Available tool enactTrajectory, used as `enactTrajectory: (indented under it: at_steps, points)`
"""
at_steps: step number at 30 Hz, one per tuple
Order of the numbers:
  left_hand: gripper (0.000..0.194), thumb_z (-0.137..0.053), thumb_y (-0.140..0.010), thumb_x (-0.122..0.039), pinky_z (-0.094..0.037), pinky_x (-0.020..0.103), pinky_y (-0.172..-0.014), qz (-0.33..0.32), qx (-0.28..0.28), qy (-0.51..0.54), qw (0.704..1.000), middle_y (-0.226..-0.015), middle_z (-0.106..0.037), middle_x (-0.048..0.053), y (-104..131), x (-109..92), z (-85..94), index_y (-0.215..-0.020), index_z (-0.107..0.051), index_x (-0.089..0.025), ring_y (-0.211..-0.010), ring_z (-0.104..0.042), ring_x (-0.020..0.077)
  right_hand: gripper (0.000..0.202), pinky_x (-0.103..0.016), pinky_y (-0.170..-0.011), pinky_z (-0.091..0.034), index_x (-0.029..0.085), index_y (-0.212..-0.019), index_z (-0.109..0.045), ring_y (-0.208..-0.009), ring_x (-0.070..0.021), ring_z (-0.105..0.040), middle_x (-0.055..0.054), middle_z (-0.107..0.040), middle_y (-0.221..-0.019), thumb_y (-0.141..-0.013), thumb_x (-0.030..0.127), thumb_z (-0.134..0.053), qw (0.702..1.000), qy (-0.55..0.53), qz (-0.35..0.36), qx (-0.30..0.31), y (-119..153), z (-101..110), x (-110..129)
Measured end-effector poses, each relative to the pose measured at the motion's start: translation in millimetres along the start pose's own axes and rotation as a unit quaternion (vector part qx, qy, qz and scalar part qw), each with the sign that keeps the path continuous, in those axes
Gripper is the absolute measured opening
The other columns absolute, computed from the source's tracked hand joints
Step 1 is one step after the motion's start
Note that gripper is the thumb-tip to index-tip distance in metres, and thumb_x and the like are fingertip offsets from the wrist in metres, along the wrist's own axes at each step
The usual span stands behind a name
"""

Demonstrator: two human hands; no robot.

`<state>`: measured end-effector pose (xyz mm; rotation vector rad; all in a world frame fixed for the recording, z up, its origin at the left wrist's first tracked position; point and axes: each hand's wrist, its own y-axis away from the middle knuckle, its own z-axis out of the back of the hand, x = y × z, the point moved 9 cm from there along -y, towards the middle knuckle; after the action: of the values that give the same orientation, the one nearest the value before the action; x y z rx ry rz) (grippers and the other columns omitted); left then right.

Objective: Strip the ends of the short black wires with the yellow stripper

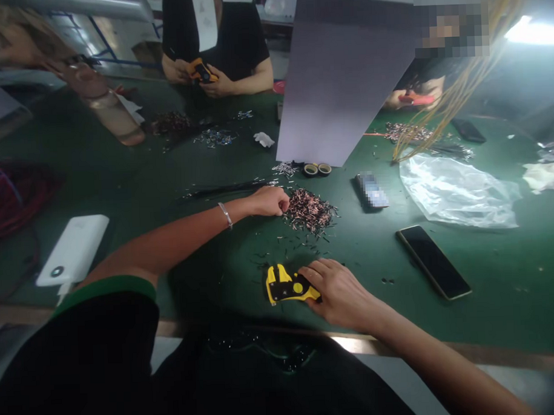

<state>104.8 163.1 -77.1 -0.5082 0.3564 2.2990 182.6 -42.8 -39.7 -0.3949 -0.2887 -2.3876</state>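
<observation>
My right hand (337, 290) grips a yellow and black wire stripper (286, 284) that rests on the green table (488, 267) near its front edge. My left hand (270, 200) reaches forward with its fingers pinched at the left edge of a pile of short copper-ended wire pieces (310, 210). A thin bracelet sits on that wrist. Small loose wire bits lie scattered between the pile and the stripper.
A dark phone (433, 261) lies right of my right hand, another phone (371, 189) behind the pile, a white power bank (73, 248) at left. A grey board (340, 78) stands upright behind two tape rolls (316, 168). A clear plastic bag (458, 190) lies right. Other people work across the table.
</observation>
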Motion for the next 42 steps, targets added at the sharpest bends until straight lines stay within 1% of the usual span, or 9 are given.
enactTrajectory:
  at_steps: [8,11,16,20,23,29,36,38,42]
  points:
    - [0.011,-0.059,-0.065,-0.013,-0.033,0.023,-0.06,0.043,0.013,0.007,0.999,-0.079,-0.066,0.003,6.8,-0.7,6.0,-0.072,-0.068,-0.015,-0.07,-0.055,0.0135,0.033,-0.043,-0.084,-0.05,0.013,-0.109,-0.062,-0.097,-0.0285,-0.061,-0.015,-0.066,-0.106,-0.077,0.018,-0.061,0.991,-0.108,0.055,-0.048,-4.9,17.2,-8.0]
    - [0.009,-0.058,-0.063,-0.011,-0.034,0.023,-0.057,0.06,0.012,0.059,0.996,-0.068,-0.064,0.002,12.1,-7.1,13.8,-0.068,-0.065,-0.014,-0.062,-0.054,0.0117,0.019,-0.041,-0.079,-0.052,0.016,-0.099,-0.064,-0.086,-0.0246,-0.064,-0.012,-0.069,-0.096,-0.08,0.02,-0.06,0.975,-0.197,0.002,-0.104,-12.1,23.2,-34.8]
    - [0.006,-0.057,-0.063,-0.012,-0.037,0.022,-0.048,0.069,0.039,0.223,0.971,-0.053,-0.058,-0.001,24.4,-30.4,14.3,-0.067,-0.06,-0.015,-0.047,-0.055,0.0097,0.014,-0.034,-0.061,-0.053,0.019,-0.083,-0.062,-0.062,-0.0167,-0.064,-0.001,-0.066,-0.069,-0.077,0.03,-0.067,0.867,-0.457,-0.13,-0.151,-38.4,15.9,-89.2]
    - [0.005,-0.058,-0.064,-0.015,-0.04,0.021,-0.046,0.074,0.058,0.294,0.951,-0.055,-0.059,-0.001,30.9,-46.3,8.1,-0.068,-0.059,-0.016,-0.048,-0.057,0.0098,0.024,-0.03,-0.054,-0.053,0.018,-0.085,-0.061,-0.055,-0.014,-0.063,0.0,-0.066,-0.065,-0.071,0.033,-0.073,0.791,-0.573,-0.142,-0.159,-61.2,15.2,-99.4]
    - [0.006,-0.058,-0.064,-0.015,-0.04,0.021,-0.046,0.083,0.07,0.311,0.944,-0.056,-0.059,-0.001,34.9,-53.9,5.7,-0.071,-0.059,-0.015,-0.047,-0.056,0.0094,0.022,-0.027,-0.051,-0.052,0.018,-0.076,-0.06,-0.05,-0.0118,-0.061,0.001,-0.067,-0.062,-0.07,0.033,-0.074,0.774,-0.597,-0.125,-0.173,-68.5,19.6,-96.4]
    - [0.018,-0.06,-0.064,-0.014,-0.045,0.023,-0.048,0.085,0.062,0.387,0.916,-0.061,-0.062,-0.001,43.6,-66.5,12.1,-0.082,-0.06,-0.014,-0.05,-0.058,0.0107,0.018,-0.026,-0.051,-0.048,0.016,-0.071,-0.06,-0.047,-0.0108,-0.06,0.0,-0.067,-0.061,-0.073,0.03,-0.072,0.777,-0.585,-0.111,-0.204,-61.4,31.1,-88.9]
    - [0.008,-0.064,-0.065,-0.013,-0.042,0.02,-0.043,0.129,0.073,0.435,0.888,-0.05,-0.058,-0.002,53.8,-65.5,14.0,-0.073,-0.062,-0.012,-0.043,-0.054,0.0085,0.025,-0.025,-0.045,-0.047,0.017,-0.069,-0.06,-0.042,-0.0114,-0.057,0.001,-0.067,-0.057,-0.07,0.034,-0.078,0.688,-0.668,-0.103,-0.264,-54.6,38.9,-99.8]
    - [0.01,-0.068,-0.065,-0.016,-0.042,0.021,-0.042,0.151,0.075,0.472,0.865,-0.052,-0.059,-0.002,57.3,-62.4,12.2,-0.073,-0.062,-0.013,-0.044,-0.054,0.0089,0.03,-0.024,-0.042,-0.044,0.017,-0.065,-0.059,-0.04,-0.0109,-0.055,0.001,-0.065,-0.053,-0.07,0.039,-0.078,0.696,-0.659,-0.112,-0.263,-54.4,38.4,-106.3]
    - [0.015,-0.074,-0.065,-0.021,-0.044,0.022,-0.043,0.189,0.084,0.538,0.818,-0.056,-0.061,0.0,62.0,-58.8,5.4,-0.071,-0.063,-0.013,-0.046,-0.056,0.0095,0.039,-0.024,-0.039,-0.042,0.017,-0.058,-0.059,-0.036,-0.0105,-0.052,-0.001,-0.061,-0.048,-0.076,0.049,-0.071,0.76,-0.584,-0.136,-0.251,-53.5,38.2,-114.3]
